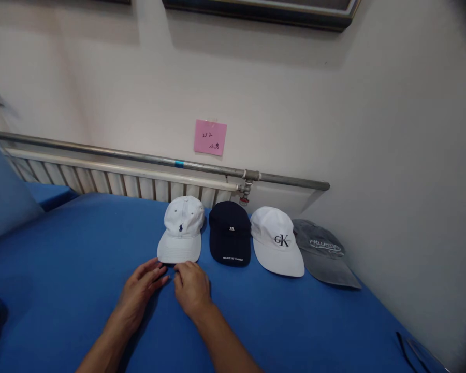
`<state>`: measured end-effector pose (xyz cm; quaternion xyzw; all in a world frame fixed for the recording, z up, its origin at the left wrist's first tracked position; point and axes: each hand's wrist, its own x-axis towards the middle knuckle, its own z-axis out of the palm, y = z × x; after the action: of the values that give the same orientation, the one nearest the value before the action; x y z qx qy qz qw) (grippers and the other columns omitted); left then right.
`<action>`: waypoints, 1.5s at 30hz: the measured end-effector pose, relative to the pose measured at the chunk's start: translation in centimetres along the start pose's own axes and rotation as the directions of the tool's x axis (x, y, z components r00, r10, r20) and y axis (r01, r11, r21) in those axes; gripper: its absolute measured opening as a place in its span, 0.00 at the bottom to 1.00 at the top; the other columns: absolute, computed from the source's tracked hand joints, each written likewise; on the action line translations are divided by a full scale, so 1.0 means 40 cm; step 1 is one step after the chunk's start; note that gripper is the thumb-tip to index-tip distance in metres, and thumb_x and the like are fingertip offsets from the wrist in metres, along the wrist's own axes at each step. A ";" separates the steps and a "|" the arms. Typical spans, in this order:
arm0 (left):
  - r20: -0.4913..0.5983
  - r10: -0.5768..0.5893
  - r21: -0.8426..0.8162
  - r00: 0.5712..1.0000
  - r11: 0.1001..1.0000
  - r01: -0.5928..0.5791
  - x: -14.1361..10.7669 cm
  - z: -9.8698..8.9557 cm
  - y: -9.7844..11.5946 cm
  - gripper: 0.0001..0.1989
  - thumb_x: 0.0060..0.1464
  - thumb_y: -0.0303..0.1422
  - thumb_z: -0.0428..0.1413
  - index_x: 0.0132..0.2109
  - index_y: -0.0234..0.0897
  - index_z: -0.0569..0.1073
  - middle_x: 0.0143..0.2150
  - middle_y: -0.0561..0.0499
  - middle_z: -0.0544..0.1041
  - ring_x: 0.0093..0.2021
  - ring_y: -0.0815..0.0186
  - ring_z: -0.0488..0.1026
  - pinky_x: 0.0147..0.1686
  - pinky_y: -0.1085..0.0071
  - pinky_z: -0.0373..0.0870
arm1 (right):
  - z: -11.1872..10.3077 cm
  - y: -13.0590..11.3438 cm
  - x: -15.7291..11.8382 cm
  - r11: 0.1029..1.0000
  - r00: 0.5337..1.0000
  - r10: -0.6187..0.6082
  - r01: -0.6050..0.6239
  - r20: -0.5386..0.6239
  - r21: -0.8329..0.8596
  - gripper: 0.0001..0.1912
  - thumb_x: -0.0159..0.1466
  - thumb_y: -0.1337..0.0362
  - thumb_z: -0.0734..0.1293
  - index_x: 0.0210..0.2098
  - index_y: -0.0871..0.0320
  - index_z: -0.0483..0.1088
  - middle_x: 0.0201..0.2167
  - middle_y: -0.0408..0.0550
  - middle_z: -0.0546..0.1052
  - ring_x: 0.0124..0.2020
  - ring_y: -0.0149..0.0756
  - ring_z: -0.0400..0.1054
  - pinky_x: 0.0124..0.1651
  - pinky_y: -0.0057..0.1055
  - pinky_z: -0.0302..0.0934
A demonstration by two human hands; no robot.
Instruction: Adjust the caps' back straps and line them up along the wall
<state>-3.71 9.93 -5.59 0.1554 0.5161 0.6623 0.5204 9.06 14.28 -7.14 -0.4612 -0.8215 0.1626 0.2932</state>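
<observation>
A white baseball cap with a small dark horse-and-rider emblem lies on the blue-covered surface, its brim toward me. My right hand is closed at the front edge of that brim, fingers curled and pinching there. At the brim's left front corner is my left hand, its fingers stretched out and the thumb apart. To the right, in a row, lie a black cap with white lettering, a second white cap with black letters, and a grey cap. All the brims face my side.
Behind the caps runs a white radiator beneath a metal pipe, with a red-handled valve. A pink note is stuck to the wall. Eyeglasses lie at lower right. A light blue cushion-like shape stands at left.
</observation>
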 end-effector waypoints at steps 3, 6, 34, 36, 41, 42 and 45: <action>0.009 0.006 0.002 1.000 1.000 -0.006 0.001 -0.001 0.000 0.10 0.56 0.21 0.54 0.45 0.33 0.71 0.54 0.40 0.72 0.48 0.59 0.75 0.42 0.68 0.76 | -0.001 -0.004 0.003 0.999 1.000 0.020 -0.020 0.005 -0.036 0.11 0.60 0.71 0.62 0.38 0.56 0.74 0.37 0.50 0.79 0.42 0.40 0.71 0.42 0.31 0.60; 0.015 0.011 0.011 1.000 1.000 -0.011 0.000 -0.003 0.000 0.10 0.56 0.22 0.55 0.45 0.33 0.72 0.55 0.40 0.72 0.49 0.58 0.75 0.43 0.67 0.76 | -0.001 -0.006 0.005 0.998 0.999 0.036 -0.036 0.010 -0.055 0.11 0.61 0.71 0.61 0.38 0.56 0.74 0.38 0.49 0.79 0.42 0.39 0.71 0.42 0.31 0.60; 0.155 0.039 0.048 0.987 0.998 -0.047 0.001 -0.014 -0.002 0.15 0.55 0.25 0.56 0.51 0.35 0.71 0.63 0.43 0.66 0.58 0.55 0.68 0.48 0.64 0.73 | -0.002 -0.028 0.024 0.984 0.992 0.118 -0.111 0.044 -0.137 0.11 0.61 0.70 0.62 0.41 0.56 0.73 0.41 0.52 0.79 0.43 0.44 0.72 0.40 0.34 0.61; 0.165 0.042 0.044 0.985 0.998 -0.050 0.005 -0.018 -0.006 0.15 0.55 0.25 0.56 0.51 0.34 0.72 0.63 0.43 0.66 0.58 0.55 0.68 0.48 0.65 0.74 | -0.003 -0.026 0.021 0.987 0.994 0.102 -0.095 0.048 -0.133 0.11 0.61 0.69 0.62 0.41 0.55 0.73 0.41 0.51 0.78 0.43 0.43 0.72 0.40 0.34 0.60; 0.170 0.037 0.028 0.985 0.999 -0.043 0.011 -0.022 -0.009 0.16 0.54 0.25 0.57 0.50 0.34 0.72 0.63 0.42 0.66 0.58 0.55 0.68 0.48 0.64 0.73 | 0.000 -0.021 0.019 0.987 0.994 0.099 -0.093 0.045 -0.129 0.13 0.61 0.69 0.62 0.43 0.53 0.72 0.42 0.49 0.78 0.44 0.43 0.71 0.40 0.33 0.60; 0.172 0.036 0.027 0.984 0.999 -0.041 0.011 -0.022 -0.009 0.16 0.54 0.25 0.57 0.51 0.34 0.72 0.63 0.42 0.66 0.58 0.55 0.68 0.48 0.64 0.73 | 0.002 -0.021 0.020 0.987 0.994 0.102 -0.095 0.045 -0.129 0.13 0.61 0.69 0.61 0.43 0.54 0.73 0.42 0.50 0.78 0.44 0.43 0.71 0.41 0.33 0.61; 0.181 0.029 0.021 0.983 0.999 -0.034 0.012 -0.023 -0.008 0.17 0.54 0.25 0.57 0.51 0.34 0.71 0.63 0.42 0.66 0.58 0.56 0.68 0.48 0.65 0.73 | 0.003 -0.019 0.021 0.986 0.993 0.108 -0.101 0.047 -0.129 0.12 0.61 0.69 0.61 0.42 0.54 0.73 0.42 0.50 0.78 0.44 0.43 0.71 0.41 0.34 0.61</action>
<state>-4.40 9.85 -6.41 0.2293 0.4723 0.6473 0.5525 8.13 14.59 -6.55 -0.5167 -0.8125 0.1379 0.2321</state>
